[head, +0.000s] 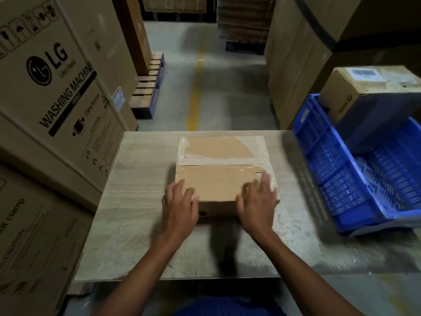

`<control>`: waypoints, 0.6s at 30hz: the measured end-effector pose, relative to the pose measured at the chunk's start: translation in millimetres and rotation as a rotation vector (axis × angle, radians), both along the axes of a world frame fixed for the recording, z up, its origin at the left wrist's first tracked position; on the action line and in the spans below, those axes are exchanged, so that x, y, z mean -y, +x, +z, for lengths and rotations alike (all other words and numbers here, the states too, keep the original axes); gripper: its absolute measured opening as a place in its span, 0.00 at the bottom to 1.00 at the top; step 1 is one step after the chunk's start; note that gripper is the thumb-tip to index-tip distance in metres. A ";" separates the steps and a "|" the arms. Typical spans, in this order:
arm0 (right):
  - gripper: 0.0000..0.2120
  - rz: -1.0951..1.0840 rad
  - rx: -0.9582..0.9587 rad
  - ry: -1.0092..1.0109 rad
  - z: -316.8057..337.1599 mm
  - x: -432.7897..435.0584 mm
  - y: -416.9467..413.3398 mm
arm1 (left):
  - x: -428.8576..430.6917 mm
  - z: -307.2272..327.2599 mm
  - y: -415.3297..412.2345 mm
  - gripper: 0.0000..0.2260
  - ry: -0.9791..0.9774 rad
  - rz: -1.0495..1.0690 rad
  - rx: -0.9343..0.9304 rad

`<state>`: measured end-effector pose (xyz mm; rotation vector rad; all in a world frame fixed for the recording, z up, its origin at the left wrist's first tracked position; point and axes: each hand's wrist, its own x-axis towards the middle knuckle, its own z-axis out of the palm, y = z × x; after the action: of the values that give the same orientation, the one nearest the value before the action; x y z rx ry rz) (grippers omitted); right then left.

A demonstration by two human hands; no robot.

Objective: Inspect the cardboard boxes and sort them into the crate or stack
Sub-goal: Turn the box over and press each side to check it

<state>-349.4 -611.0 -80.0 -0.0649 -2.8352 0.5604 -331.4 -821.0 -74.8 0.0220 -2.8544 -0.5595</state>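
Head view: a taped cardboard box (218,179) lies mid-table (136,201). The left hand (180,206) and the blurred right hand (257,201) rest spread-fingered on its near corners, gripping nothing. A blue crate (341,179) stands at right, with a smaller box (355,87) at its far end.

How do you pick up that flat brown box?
Probably by its two sides: left hand on the left side, right hand on the right. The cardboard box lies flat and wide on the table, too broad for a single grip, both sides free.
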 end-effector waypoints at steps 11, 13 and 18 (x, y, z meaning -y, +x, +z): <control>0.27 0.462 0.118 0.137 -6.3 52.4 4.0 | 3.0 -7.1 4.9 0.21 -0.063 -0.157 0.066; 0.23 0.480 0.075 0.148 -1.4 52.7 0.5 | 2.6 1.4 -4.8 0.19 -0.116 -0.157 0.035; 0.17 0.450 0.064 0.246 18.5 57.8 -34.4 | -0.8 17.3 -42.4 0.12 -0.163 -0.177 0.096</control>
<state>-383.8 -668.8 -61.4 0.6214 -2.9632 0.2882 -373.8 -820.2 -57.5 -0.2402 -3.0053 -0.3657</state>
